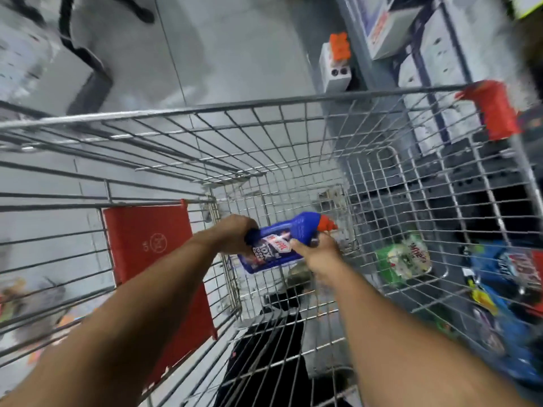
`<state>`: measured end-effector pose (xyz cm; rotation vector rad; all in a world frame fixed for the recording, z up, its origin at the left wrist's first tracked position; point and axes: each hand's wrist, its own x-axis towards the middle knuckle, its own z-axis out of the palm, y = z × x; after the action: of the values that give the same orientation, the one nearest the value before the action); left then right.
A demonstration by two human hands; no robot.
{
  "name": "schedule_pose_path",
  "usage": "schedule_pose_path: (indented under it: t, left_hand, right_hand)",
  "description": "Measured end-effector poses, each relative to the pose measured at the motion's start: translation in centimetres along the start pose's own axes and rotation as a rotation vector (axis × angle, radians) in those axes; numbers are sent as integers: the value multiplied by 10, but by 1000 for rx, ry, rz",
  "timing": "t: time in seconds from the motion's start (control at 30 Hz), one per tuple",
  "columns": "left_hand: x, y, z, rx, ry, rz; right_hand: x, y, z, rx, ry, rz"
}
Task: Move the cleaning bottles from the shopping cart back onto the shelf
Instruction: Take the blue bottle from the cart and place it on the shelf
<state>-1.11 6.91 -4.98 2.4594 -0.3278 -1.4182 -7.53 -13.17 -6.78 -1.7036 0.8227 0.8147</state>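
- Two bare forearms reach down into a wire shopping cart [264, 118], seen from above.
- The left hand [235, 233] is closed around the base end of a blue cleaning bottle [279, 245]; the right hand [318, 254] grips it near the neck, thumb across the label.
- The bottle lies tilted inside the basket, its red cap [327, 223] pointing right.
- A red seat flap [147, 248] hangs at left.
- Beyond the mesh at right, a green bottle [405, 259] and shelf [440, 54] stock appear blurred.
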Motion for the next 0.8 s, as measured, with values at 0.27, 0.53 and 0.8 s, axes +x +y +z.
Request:
schedule_pose_path:
  t: [0.27, 0.53, 0.8]
  left_hand:
    - [-111, 133, -58, -499, 433, 327]
    - [-215, 265, -83, -756, 505, 736]
    - [-224, 334, -54, -638, 442, 828]
  right_hand:
    - [-143, -123, -172, -214, 111, -556]
    - [-319, -148, -251, -40, 427, -957]
    - [-368, -80, -279, 19, 705, -952]
